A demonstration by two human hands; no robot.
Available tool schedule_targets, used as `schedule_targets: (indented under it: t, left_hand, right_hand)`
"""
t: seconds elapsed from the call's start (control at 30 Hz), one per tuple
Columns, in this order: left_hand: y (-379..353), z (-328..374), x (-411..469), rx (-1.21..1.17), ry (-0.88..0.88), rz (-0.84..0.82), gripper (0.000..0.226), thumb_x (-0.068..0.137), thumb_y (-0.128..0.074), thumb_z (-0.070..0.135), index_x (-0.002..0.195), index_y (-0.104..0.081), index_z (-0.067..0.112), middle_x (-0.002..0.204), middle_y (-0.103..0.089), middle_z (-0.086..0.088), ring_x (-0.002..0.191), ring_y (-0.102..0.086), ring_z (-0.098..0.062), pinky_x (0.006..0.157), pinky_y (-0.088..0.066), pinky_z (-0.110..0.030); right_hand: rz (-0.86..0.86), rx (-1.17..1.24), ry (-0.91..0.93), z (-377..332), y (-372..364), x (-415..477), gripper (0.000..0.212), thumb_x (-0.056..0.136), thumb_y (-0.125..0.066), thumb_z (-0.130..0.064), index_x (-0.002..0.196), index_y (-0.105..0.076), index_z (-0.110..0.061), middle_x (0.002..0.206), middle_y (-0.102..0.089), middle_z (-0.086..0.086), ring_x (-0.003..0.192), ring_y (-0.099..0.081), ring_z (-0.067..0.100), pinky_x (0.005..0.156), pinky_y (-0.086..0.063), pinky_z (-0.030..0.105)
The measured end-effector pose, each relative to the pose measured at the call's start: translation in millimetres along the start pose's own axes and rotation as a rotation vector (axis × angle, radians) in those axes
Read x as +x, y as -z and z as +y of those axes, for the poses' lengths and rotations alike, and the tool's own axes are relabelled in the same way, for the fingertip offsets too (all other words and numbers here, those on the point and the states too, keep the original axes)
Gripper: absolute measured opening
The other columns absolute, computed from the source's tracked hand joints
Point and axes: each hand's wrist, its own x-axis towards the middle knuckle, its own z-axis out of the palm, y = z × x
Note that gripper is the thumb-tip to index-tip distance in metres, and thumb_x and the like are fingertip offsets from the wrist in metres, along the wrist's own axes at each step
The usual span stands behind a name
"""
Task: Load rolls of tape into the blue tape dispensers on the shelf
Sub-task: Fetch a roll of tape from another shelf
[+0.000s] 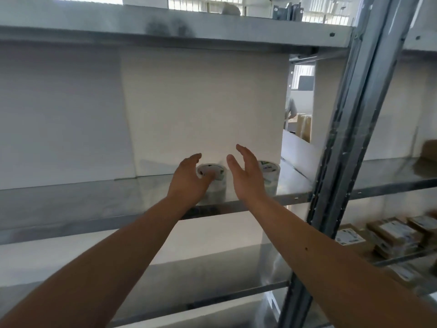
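From the head camera, two stacks of tape rolls stand on the steel shelf (94, 197); the nearer stack (214, 183) sits close to the shelf's front edge, and the second stack (269, 176) stands just beside it, toward the upright post (343, 147). The left hand (189, 178) curls around the nearer stack's left side, fingers reaching over its top rim, though whether it grips yet I cannot tell; the right hand (248, 176) is spread wide and flat between the two stacks, holding nothing. No blue dispenser shows anywhere in this view.

The rolls look light and stiff, with smooth, likely slippery sides; the top roll would probably lift best pinched across its rim or hooked through the core, since a loose stack may slide apart. The white board (203, 110) behind leaves little depth; the shelf above (165, 34) leaves clear headroom; the post hems in the far side, and the shelf lip is a thin metal edge to mind.
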Motion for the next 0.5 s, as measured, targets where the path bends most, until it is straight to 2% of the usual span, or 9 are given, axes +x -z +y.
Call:
schedule_targets:
  t: [0.1, 0.13, 0.2, 0.23, 0.3, 0.33, 0.4, 0.47, 0.5]
  left_hand:
    - [-11.2, 24.2, 25.9, 0.311, -0.092, -0.207, 0.040, 0.095, -0.063, 0.050, 0.117, -0.072, 0.018, 0.117, -0.074, 0.000, 0.102, -0.065, -0.018, 0.085, -0.046, -0.029]
    - [-15.8, 29.8, 34.5, 0.416, -0.099, -0.268, 0.037, 0.094, -0.064, 0.051, 0.103, -0.072, 0.017, 0.105, -0.073, 0.000, 0.094, -0.065, -0.018, 0.080, -0.048, -0.031]
    - [-24.5, 40.9, 48.1, 0.589, -0.087, -0.348, 0.039, 0.092, -0.068, 0.051, 0.077, -0.058, 0.016, 0.081, -0.063, -0.001, 0.077, -0.061, -0.017, 0.071, -0.045, -0.032]
    - [-29.2, 46.7, 52.7, 0.658, -0.072, -0.375, 0.042, 0.091, -0.071, 0.050, 0.075, -0.052, 0.015, 0.075, -0.057, 0.001, 0.074, -0.058, -0.017, 0.071, -0.045, -0.032]
    - [-37.3, 57.3, 60.8, 0.730, -0.033, -0.408, 0.039, 0.092, -0.073, 0.044, 0.086, -0.049, 0.013, 0.073, -0.049, 0.003, 0.080, -0.058, -0.019, 0.073, -0.045, -0.032]
    - [-39.9, 59.7, 65.2, 0.728, -0.008, -0.410, 0.038, 0.093, -0.072, 0.042, 0.089, -0.050, 0.012, 0.074, -0.049, 0.003, 0.082, -0.059, -0.020, 0.073, -0.046, -0.032]
    - [-39.4, 60.2, 71.5, 0.658, 0.079, -0.347, 0.041, 0.093, -0.071, 0.044, 0.082, -0.053, 0.009, 0.074, -0.053, 0.000, 0.082, -0.061, -0.023, 0.070, -0.046, -0.031]
    - [-33.3, 56.6, 74.7, 0.408, 0.206, -0.179, 0.045, 0.092, -0.070, 0.047, 0.074, -0.057, 0.007, 0.077, -0.061, -0.007, 0.086, -0.067, -0.028, 0.066, -0.045, -0.029]
    - [-29.6, 55.1, 72.1, 0.217, 0.265, -0.074, 0.045, 0.092, -0.071, 0.046, 0.076, -0.062, 0.005, 0.083, -0.066, -0.013, 0.091, -0.070, -0.032, 0.069, -0.048, -0.030]
  right_hand:
    - [-0.002, 0.019, -0.013, 10.7, 5.5, 18.3, 0.052, 0.104, -0.048, -0.050, 0.153, -0.044, -0.035, 0.167, -0.037, -0.007, 0.153, -0.034, 0.016, 0.127, -0.029, 0.046]
    - [-0.009, 0.027, -0.014, 14.3, 7.9, 22.8, 0.051, 0.104, -0.048, -0.051, 0.152, -0.044, -0.035, 0.166, -0.037, -0.007, 0.152, -0.035, 0.015, 0.126, -0.029, 0.046]
    - [-0.027, 0.040, -0.019, 22.3, 12.9, 30.1, 0.050, 0.104, -0.048, -0.051, 0.151, -0.045, -0.036, 0.165, -0.038, -0.008, 0.151, -0.036, 0.015, 0.125, -0.031, 0.045]
    - [-0.035, 0.053, -0.024, 25.2, 15.0, 33.1, 0.049, 0.104, -0.048, -0.051, 0.150, -0.046, -0.036, 0.164, -0.039, -0.008, 0.150, -0.037, 0.015, 0.125, -0.031, 0.045]
    - [-0.047, 0.103, -0.028, 28.8, 18.9, 38.4, 0.047, 0.104, -0.050, -0.049, 0.148, -0.050, -0.034, 0.161, -0.042, -0.007, 0.148, -0.040, 0.015, 0.123, -0.033, 0.044]
    - [-0.058, 0.126, -0.035, 30.4, 20.1, 41.4, 0.045, 0.104, -0.052, -0.048, 0.146, -0.052, -0.032, 0.159, -0.045, -0.007, 0.145, -0.042, 0.015, 0.122, -0.034, 0.043]
    - [-0.074, 0.154, -0.065, 33.8, 21.5, 46.2, 0.038, 0.104, -0.052, -0.046, 0.137, -0.059, -0.028, 0.150, -0.053, -0.006, 0.136, -0.049, 0.015, 0.116, -0.039, 0.040]
    - [-0.068, 0.162, -0.119, 37.2, 22.4, 49.9, 0.029, 0.103, -0.048, -0.049, 0.115, -0.063, -0.026, 0.129, -0.063, -0.004, 0.117, -0.058, 0.017, 0.103, -0.045, 0.038]
    - [-0.057, 0.176, -0.148, 37.8, 22.7, 51.3, 0.032, 0.101, -0.047, -0.052, 0.103, -0.063, -0.024, 0.117, -0.066, -0.003, 0.109, -0.061, 0.020, 0.098, -0.048, 0.040]
